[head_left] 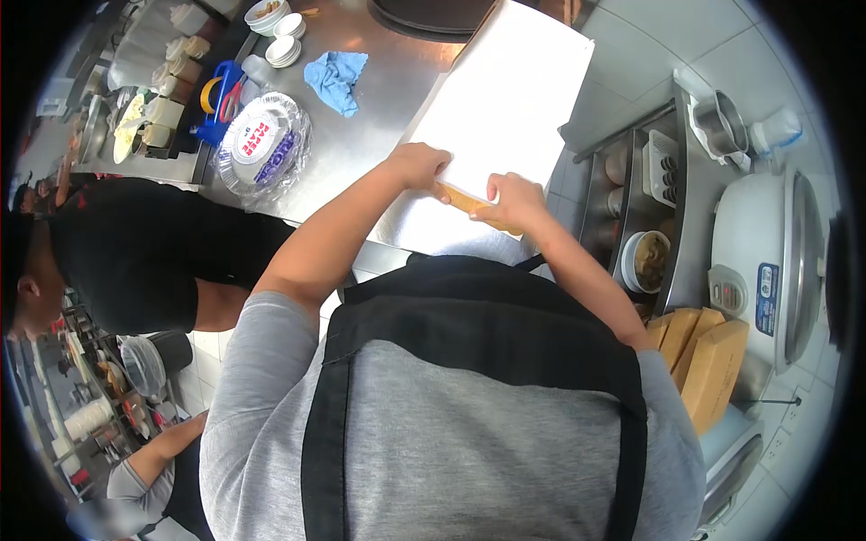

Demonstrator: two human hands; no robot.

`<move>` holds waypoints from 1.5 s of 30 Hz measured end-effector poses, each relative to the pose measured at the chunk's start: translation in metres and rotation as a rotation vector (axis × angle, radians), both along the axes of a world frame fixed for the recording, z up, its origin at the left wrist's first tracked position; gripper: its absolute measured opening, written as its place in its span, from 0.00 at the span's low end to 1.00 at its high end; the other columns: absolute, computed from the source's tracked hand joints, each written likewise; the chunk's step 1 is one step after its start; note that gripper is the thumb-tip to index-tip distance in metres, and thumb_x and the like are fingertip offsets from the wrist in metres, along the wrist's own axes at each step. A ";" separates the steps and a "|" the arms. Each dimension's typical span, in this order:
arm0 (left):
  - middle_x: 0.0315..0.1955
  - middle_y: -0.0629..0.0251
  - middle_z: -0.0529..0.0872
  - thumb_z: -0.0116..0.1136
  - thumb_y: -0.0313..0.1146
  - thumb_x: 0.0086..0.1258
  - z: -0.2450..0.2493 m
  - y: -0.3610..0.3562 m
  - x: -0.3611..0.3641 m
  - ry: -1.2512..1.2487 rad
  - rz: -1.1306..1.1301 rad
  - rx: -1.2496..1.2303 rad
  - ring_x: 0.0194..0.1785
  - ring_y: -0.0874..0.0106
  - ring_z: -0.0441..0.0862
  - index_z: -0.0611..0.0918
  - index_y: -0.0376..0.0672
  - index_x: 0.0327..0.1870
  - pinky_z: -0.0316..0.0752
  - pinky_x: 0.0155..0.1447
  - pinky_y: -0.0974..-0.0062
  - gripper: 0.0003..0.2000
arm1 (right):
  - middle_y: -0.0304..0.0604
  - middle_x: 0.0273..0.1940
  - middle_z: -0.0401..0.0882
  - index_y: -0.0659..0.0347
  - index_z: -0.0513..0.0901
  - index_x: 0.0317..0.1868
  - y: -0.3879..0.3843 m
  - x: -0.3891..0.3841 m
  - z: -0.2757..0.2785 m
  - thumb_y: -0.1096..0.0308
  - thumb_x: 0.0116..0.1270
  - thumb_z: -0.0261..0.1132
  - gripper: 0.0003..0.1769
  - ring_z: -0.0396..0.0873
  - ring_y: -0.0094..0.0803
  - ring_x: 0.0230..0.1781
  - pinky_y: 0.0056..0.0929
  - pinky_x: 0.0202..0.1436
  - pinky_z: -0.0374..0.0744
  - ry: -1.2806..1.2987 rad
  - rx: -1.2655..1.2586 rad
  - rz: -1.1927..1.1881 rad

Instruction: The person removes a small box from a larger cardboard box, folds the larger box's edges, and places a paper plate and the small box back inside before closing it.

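Note:
A white cardboard box (514, 99), shaped like a pizza box, lies opened out on the steel counter, its far part rising toward the wall. Along its near edge runs a brown cardboard flap (465, 202). My left hand (420, 167) is closed on the left end of this flap, thumb pointing along it. My right hand (517, 202) pinches the same flap toward its right end, with the thumb along the brown face. Some of the fingers on both hands are hidden behind the cardboard.
Left on the steel counter (361, 117) lie wrapped paper plates (257, 144), a blue cloth (336, 79) and small white bowls (284, 50). A co-worker in black (135, 252) stands close on my left. Shelves (663, 180), a rice cooker (758, 261) and brown cartons (708, 361) are at right.

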State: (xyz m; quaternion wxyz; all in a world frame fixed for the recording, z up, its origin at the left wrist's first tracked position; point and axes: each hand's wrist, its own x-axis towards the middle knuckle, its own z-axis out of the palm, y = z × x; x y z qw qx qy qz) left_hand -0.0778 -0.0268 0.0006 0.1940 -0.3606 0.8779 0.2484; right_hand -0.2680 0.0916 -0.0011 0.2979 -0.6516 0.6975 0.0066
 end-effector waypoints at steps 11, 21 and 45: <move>0.55 0.62 0.80 0.81 0.53 0.38 0.004 -0.018 -0.016 -0.087 0.181 -0.278 0.58 0.60 0.79 0.73 0.48 0.58 0.75 0.57 0.60 0.43 | 0.41 0.41 0.82 0.53 0.78 0.40 -0.009 0.007 0.001 0.45 0.46 0.79 0.28 0.81 0.37 0.45 0.38 0.48 0.74 0.022 0.025 -0.187; 0.40 0.57 0.83 0.73 0.31 0.50 -0.030 -0.065 0.046 0.299 0.030 -0.081 0.47 0.57 0.82 0.75 0.43 0.42 0.75 0.49 0.63 0.20 | 0.47 0.49 0.72 0.54 0.78 0.45 0.039 -0.057 -0.013 0.73 0.43 0.77 0.26 0.75 0.42 0.50 0.35 0.52 0.76 -0.343 -0.123 -0.095; 0.46 0.64 0.88 0.76 0.39 0.44 -0.008 0.071 0.051 0.291 0.075 -0.097 0.52 0.61 0.83 0.88 0.49 0.46 0.73 0.59 0.64 0.23 | 0.41 0.71 0.66 0.38 0.82 0.59 -0.024 -0.006 -0.021 0.42 0.48 0.76 0.35 0.61 0.44 0.72 0.55 0.66 0.66 -0.038 -0.352 0.693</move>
